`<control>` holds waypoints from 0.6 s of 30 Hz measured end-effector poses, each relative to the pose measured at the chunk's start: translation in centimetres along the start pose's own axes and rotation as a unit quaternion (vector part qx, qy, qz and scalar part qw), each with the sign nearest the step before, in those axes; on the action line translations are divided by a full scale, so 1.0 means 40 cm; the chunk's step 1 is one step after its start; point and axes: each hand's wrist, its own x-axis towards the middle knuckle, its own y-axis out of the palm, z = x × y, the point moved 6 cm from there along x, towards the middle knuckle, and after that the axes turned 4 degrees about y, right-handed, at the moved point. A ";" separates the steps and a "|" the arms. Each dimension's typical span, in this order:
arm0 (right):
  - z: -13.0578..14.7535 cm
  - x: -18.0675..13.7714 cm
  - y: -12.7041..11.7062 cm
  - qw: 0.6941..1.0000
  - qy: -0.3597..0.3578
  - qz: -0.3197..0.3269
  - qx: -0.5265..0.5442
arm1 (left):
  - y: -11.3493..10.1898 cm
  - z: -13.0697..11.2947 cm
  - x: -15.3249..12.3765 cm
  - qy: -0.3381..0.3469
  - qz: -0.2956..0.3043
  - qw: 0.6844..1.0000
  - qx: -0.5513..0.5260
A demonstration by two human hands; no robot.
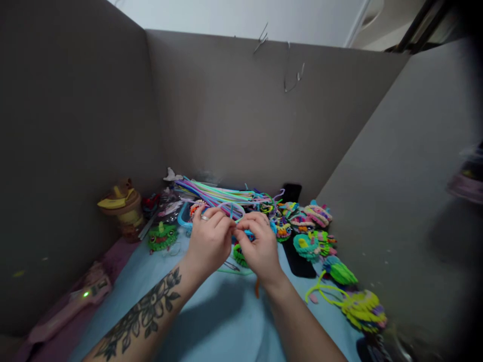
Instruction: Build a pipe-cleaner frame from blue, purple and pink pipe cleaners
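My left hand [209,240] and my right hand [259,247] meet over the light blue table [211,322], fingers pinched together on a thin blue pipe cleaner [236,207] that loops up between them. A ring shows on my left hand. A green coiled piece [239,255] lies just under my right hand. Right behind the hands is a pile of loose coloured pipe cleaners [222,195].
Grey partition walls [234,110] enclose the table on three sides. Several finished coiled pipe-cleaner figures [309,226] lie to the right, with a yellow-green one [362,307] nearer. A yellow-lidded cup [123,207] and a green figure [162,236] stand left. A pink device [81,296] lies at the left edge.
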 end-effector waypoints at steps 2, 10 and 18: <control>0.001 -0.004 0.003 1.000 -0.004 -0.010 -0.003 | 0.001 0.004 0.001 -0.002 0.002 1.000 -0.012; -0.021 0.013 -0.008 1.000 -0.002 0.014 -0.018 | 0.015 0.026 0.007 -0.006 0.032 0.999 -0.011; -0.035 0.002 -0.075 0.994 0.026 -0.084 0.070 | 0.031 0.026 0.003 0.017 0.046 0.999 0.007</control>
